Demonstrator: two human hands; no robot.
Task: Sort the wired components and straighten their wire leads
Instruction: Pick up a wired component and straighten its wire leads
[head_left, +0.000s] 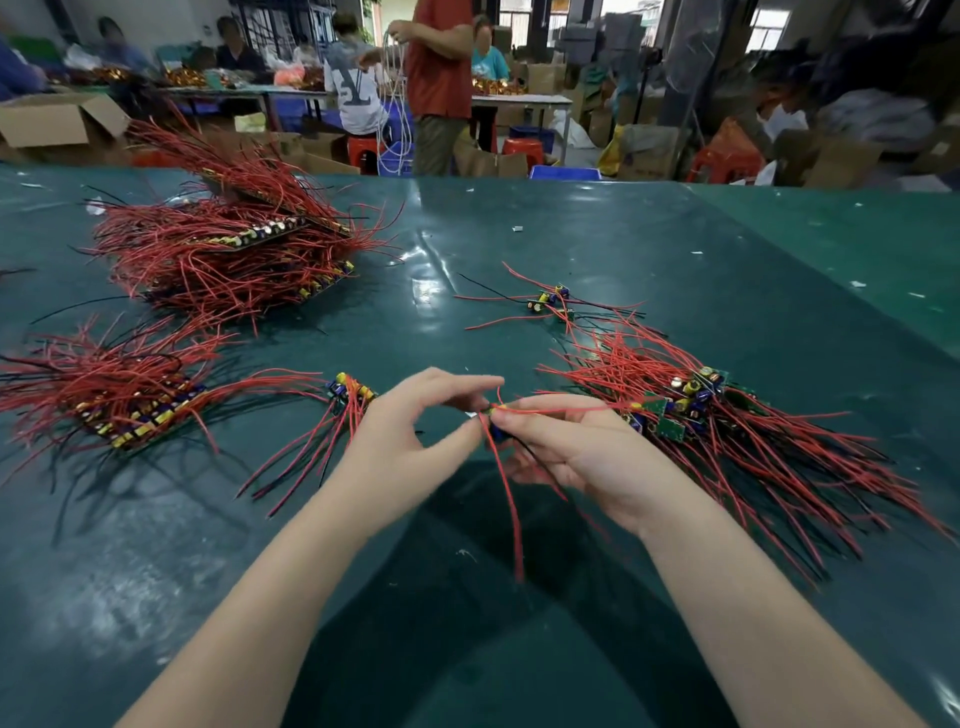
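- Roughly, far left: stacked pile of wired boards (130, 405) on the green table (571, 239), red leads fanned out both ways. Risk: leads stick out loose toward the table edge, so a passing forearm could snag them and drag the stack out of line.
- Back left: bigger heap of boards (228, 249), upper layers tilted. Looks top-heavy; a bump could make it slide. Well apart from the hands, so low risk for now.
- Small sorted bundle (348, 395) just beside the left hand, leads trailing toward the viewer. Left wrist is very close; a sideways move may knock it crooked.
- Left hand (410, 441): thumb and forefinger pinching at the component's left end, other fingers loosely spread. Thin pinch, could slip.
- Component in hand (496, 423), held above the table between both hands, small and mostly hidden. One red lead (506, 499) hangs down toward the viewer, another runs right. Pulling too hard while straightening might strain the solder joint or kink the wire.
- Right hand (576, 447): fingers curled round the component and its leads, gripping it.
- Right: unsorted tangle (727, 415) touching or just behind the right hand. The lead running right may be caught in it; can't tell. If so, a tug drags neighbours along.
- Beyond it: few loose components (550, 301), apart from everything.
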